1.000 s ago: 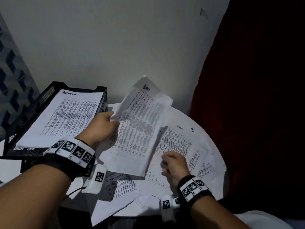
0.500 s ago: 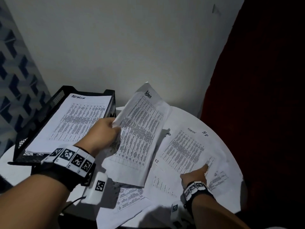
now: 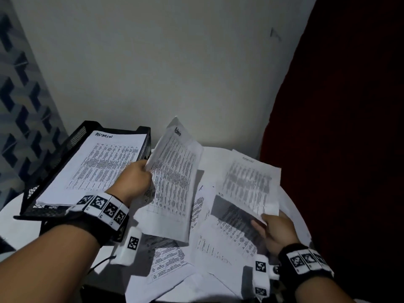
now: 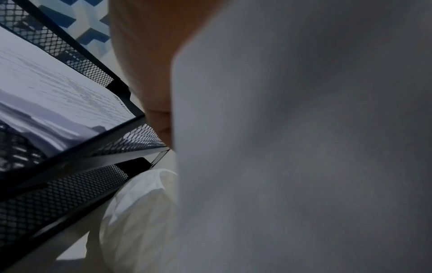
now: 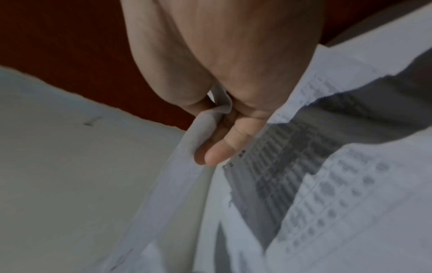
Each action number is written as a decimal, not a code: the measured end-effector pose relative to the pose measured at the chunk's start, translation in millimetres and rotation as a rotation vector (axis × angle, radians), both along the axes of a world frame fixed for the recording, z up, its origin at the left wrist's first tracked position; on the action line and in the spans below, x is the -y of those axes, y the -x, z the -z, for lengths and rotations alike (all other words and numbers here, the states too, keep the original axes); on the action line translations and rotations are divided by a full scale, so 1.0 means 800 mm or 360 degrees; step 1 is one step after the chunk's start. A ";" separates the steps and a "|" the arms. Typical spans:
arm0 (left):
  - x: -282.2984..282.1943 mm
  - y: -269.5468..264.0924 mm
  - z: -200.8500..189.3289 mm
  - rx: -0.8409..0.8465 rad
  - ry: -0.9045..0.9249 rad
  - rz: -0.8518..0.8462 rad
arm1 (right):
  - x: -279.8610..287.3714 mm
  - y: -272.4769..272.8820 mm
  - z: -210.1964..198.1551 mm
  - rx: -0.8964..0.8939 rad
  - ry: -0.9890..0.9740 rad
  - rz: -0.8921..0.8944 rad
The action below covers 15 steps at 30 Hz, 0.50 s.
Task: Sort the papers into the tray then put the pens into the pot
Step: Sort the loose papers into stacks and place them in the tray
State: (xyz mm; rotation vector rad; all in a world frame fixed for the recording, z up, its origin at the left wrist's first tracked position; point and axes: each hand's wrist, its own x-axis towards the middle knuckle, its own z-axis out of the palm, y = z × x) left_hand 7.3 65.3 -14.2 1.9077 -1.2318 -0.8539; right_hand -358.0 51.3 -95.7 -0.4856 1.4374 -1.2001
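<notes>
My left hand [image 3: 140, 178] grips the left edge of a printed sheet headed "Admin" [image 3: 175, 182], held up above the table beside the tray; the sheet's pale back [image 4: 304, 147] fills the left wrist view. A black mesh tray [image 3: 54, 158] at the left holds a stack topped by a page marked "ADMIN" [image 3: 98, 167]. My right hand [image 3: 270, 224] pinches the lower corner of another printed sheet [image 3: 249, 184] and lifts it off the loose papers [image 3: 223, 239]. That pinch [image 5: 217, 129] shows close up in the right wrist view. No pens or pot are in view.
Several loose printed pages [image 3: 166, 261] cover the round white table [image 3: 13, 228]. A dark red curtain or chair back [image 3: 338, 127] stands at the right, a plain wall [image 3: 175, 62] behind, and patterned blue wallpaper [image 3: 21, 106] at the left. The tray's lower tier [image 4: 58, 199] shows underneath.
My right hand went from pressing on the loose pages to pinching one sheet and raising it. The left hand kept holding the "Admin" sheet, shifted slightly toward the tray.
</notes>
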 end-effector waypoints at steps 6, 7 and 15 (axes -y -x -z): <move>-0.017 0.013 0.003 -0.0692 -0.0001 0.0003 | -0.051 -0.074 -0.022 0.0116 0.0145 -0.0459; -0.022 0.017 0.003 -0.0774 0.0013 0.0007 | -0.056 -0.085 -0.020 0.0106 0.0150 -0.0495; -0.038 0.028 0.007 -0.0978 0.0074 0.0174 | -0.067 -0.125 0.000 0.0001 0.0240 -0.0590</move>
